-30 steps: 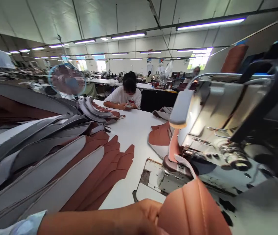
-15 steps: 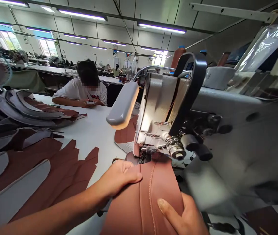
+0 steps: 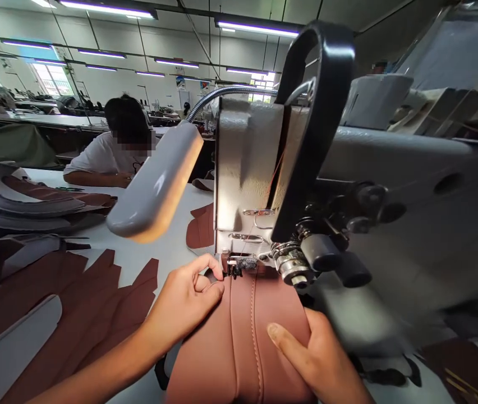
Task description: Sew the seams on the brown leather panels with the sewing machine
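Note:
A brown leather panel with a raised seam and a line of stitches lies under the presser foot of a sewing machine. My left hand is at the panel's left edge close to the foot, its fingers curled and the thumb and forefinger pinched at the leather. What lies between those fingertips is partly hidden. On the right side my right hand grips the panel, thumb on top and the other fingers hidden beneath it.
A lamp on a bendable arm hangs left of the machine head. Brown leather pieces and curved grey-backed parts are piled on the left of the white table. A person in a white shirt sits across it.
My left hand has moved up to the presser foot, and its forefinger now bends by it. The panel has shifted slightly left in view. The camera has come closer to the machine.

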Demonstrator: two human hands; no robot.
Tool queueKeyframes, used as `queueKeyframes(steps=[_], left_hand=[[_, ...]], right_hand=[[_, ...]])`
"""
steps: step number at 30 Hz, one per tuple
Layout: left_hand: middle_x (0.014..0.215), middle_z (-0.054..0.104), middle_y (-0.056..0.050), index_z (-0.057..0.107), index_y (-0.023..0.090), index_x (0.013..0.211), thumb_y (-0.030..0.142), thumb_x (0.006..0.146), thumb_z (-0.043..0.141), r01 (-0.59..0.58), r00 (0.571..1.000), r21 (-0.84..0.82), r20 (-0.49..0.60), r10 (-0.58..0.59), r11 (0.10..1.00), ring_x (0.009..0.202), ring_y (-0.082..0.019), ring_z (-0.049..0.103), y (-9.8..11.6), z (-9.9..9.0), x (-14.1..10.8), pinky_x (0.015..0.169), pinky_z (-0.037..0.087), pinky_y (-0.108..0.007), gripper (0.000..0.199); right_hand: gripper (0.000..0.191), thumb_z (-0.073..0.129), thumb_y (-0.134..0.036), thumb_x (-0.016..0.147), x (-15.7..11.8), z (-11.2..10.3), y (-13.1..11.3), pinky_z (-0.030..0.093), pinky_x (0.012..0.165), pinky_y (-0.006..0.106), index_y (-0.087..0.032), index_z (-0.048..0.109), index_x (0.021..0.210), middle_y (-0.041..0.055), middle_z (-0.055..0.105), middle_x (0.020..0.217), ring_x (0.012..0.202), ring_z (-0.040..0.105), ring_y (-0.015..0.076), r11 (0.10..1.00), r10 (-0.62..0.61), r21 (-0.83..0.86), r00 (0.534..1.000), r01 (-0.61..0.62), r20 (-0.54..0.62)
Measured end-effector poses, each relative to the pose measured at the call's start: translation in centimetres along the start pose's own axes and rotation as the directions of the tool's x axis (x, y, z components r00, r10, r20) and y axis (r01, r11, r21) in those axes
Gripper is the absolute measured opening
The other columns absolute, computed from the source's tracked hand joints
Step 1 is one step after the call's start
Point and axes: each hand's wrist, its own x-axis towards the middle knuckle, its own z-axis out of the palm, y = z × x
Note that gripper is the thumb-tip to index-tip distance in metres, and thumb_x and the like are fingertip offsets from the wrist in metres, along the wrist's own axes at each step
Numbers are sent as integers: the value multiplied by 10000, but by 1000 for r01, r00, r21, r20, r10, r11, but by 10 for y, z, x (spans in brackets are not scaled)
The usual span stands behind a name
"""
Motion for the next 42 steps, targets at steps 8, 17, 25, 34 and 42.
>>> queueKeyframes(steps=[8,17,25,34,42], left_hand=[[371,249,122,508,172,722,382,667,495,90,996,19,11,-90,996,380,-59,175,-1,2,5,383,139,-183,218],[371,265,112,519,171,692,413,640,528,121,992,30,14,-122,992,380,-55,183,1,3,6,377,133,-181,248],[391,274,112,471,184,646,348,663,537,108,994,40,-1,-108,993,376,-54,199,1,2,9,378,133,-182,177],[376,269,113,488,181,648,353,664,524,125,992,48,9,-125,991,367,-53,192,7,4,2,361,135,-174,176],[377,266,112,454,186,614,345,672,533,92,996,51,-10,-91,994,366,-51,184,9,3,8,357,130,-165,187]], right_hand=[[508,593,-531,612,2,-2,-1,470,777,394,-115,613,903,138,675,892,858,614,313,999,48,-4,999,-48,1],[489,588,-448,673,7,-10,-7,480,796,325,-107,607,1022,86,686,924,880,624,266,997,6,70,995,-13,102],[399,594,-409,711,10,-11,-13,494,789,298,-124,613,990,73,686,907,865,631,238,989,-50,147,988,28,148],[415,591,-427,717,7,-13,-10,497,726,294,-89,624,955,90,685,872,841,624,256,988,-44,151,969,8,242],[394,568,-458,736,12,-12,-7,484,710,314,-103,613,900,84,679,847,808,597,250,995,-51,98,971,29,235]])
